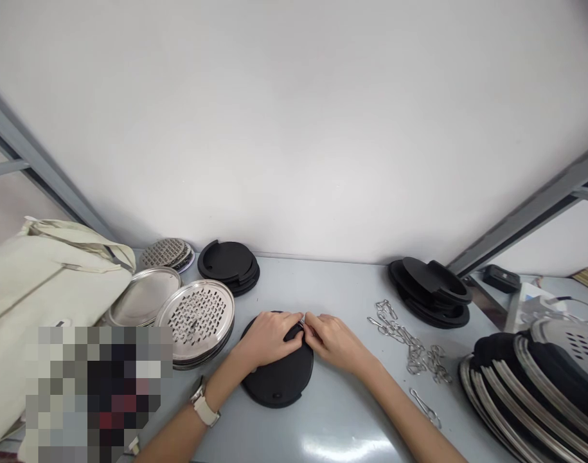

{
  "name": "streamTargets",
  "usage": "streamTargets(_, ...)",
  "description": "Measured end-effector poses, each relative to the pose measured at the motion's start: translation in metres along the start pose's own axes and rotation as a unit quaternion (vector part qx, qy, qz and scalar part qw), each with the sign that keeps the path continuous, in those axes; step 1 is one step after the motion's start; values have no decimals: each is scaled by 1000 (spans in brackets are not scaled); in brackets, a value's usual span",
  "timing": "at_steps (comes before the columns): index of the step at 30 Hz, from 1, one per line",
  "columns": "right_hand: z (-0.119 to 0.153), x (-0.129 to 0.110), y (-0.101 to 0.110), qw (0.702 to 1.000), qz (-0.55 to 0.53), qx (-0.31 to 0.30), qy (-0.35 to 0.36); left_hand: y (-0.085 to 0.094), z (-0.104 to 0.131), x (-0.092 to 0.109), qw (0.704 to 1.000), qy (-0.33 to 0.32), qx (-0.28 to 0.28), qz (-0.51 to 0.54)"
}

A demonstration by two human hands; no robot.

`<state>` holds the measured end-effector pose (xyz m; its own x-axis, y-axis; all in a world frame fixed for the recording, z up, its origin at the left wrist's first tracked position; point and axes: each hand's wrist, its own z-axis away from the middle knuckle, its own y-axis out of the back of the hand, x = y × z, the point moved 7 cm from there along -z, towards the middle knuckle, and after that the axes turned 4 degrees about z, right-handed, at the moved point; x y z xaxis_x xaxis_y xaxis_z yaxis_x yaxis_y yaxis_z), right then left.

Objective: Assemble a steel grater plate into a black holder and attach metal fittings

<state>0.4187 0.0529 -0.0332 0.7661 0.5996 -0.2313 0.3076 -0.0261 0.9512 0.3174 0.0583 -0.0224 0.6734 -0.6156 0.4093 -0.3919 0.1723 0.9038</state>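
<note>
A round black plastic disc [280, 381] lies on the grey table in front of me, with a small slot near its front edge. My left hand [274, 337] is closed over the disc's far side, thumb and fingers gripping around a dark opening. At the disc's right rim, the fingers of my right hand [333, 341] are pinched together and meet my left fingertips. A small glint of metal wire [302, 323] shows between the hands, mostly hidden by fingers. Bent wire clips [414, 347] lie in a loose pile right of my right hand.
Perforated metal grater discs [196, 319] and a plain metal disc [146, 296] are at left, near a cream bag [47, 276]. Black discs [229, 265] stand at the back, with more black parts [431, 289] at right. Metal and black discs [539, 386] are stacked front right.
</note>
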Motion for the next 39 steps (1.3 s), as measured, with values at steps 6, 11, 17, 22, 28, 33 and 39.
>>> streamTargets(6,0,0,2,1000,-7,0,1,1,0,1,1000,-1,-3,-2)
streamTargets(11,0,-1,2,1000,-17,-15,2,0,0,0,1000,-2,-3,-4)
streamTargets(17,1,-2,2,1000,-18,-21,1,0,0,0,1000,-1,1,1)
streamTargets(22,1,-2,3,1000,-20,-19,1,-1,0,-1,1000,2,-2,2)
streamTargets(28,1,-1,4,1000,-16,-24,-2,0,0,0,1000,1,-1,6)
streamTargets(33,1,-2,4,999,-17,-31,-4,1,1,1,1000,2,-4,11)
streamTargets(39,1,-2,3,999,-13,-37,-6,0,0,1,1000,3,-2,14)
